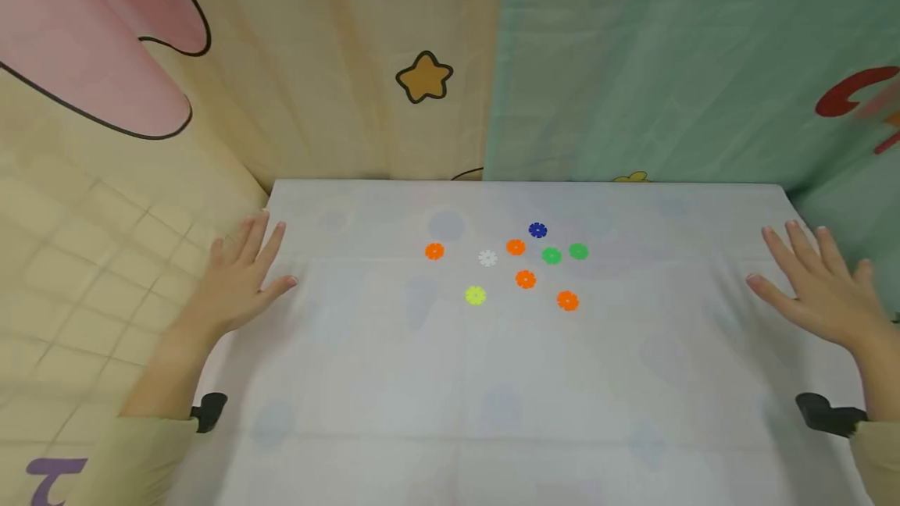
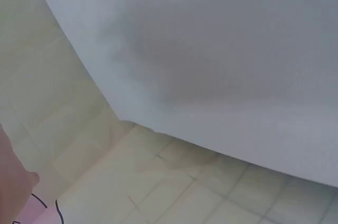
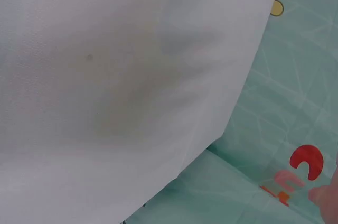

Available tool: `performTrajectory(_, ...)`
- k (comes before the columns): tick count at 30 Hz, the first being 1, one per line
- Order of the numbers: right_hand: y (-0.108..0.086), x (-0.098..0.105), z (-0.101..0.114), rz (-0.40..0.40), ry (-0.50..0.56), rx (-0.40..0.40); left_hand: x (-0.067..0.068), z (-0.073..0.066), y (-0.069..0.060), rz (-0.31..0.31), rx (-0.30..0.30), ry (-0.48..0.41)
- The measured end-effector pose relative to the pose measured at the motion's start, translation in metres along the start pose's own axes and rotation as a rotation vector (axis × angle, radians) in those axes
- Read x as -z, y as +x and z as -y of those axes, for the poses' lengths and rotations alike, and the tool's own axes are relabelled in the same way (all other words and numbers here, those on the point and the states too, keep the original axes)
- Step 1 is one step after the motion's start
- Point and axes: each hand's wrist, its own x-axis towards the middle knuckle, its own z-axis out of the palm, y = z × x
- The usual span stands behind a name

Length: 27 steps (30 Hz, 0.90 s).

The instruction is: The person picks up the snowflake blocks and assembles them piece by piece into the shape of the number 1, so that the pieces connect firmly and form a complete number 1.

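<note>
In the head view my left hand (image 1: pixel 242 283) is held over the left edge of the table, fingers spread, holding nothing. My right hand (image 1: pixel 826 291) mirrors it at the right edge, also spread and holding nothing. Between them, toward the back, lie several small notched plastic discs: a blue disc (image 1: pixel 537 230), a white disc (image 1: pixel 488 258), a yellow-green disc (image 1: pixel 475 295), two green ones including a green disc (image 1: pixel 579 251), and several orange ones including an orange disc (image 1: pixel 434 251). Neither hand touches a disc. The wrist views show only a sliver of each hand.
A white cloth covers the table (image 1: pixel 394 397). Behind it hangs a yellow and green printed curtain (image 1: pixel 598 61), which continues down both sides. Black wrist straps (image 1: pixel 209 412) show near both sleeves. Hand shadows fall on the cloth.
</note>
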Motion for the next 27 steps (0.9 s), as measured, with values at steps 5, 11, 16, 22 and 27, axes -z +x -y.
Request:
performTrajectory(5,0.004,-0.001,0.008,-0.018,0.025,0.028,-0.008,-0.011,0.017,-0.024,-0.025,-0.061)
performTrajectory(11,0.018,-0.006,0.025,-0.103,0.169,0.138,-0.019,-0.026,0.04,-0.055,-0.033,-0.289)
performTrajectory(16,0.031,-0.016,0.045,-0.145,0.32,0.227,-0.029,-0.045,0.059,-0.011,0.013,-0.488)
performTrajectory(22,0.044,-0.028,0.078,-0.024,0.497,0.183,-0.045,-0.067,0.083,0.041,0.096,-0.758)
performTrajectory(27,0.054,-0.041,0.105,0.122,0.639,0.124,-0.061,-0.081,0.101,0.117,0.174,-0.935)
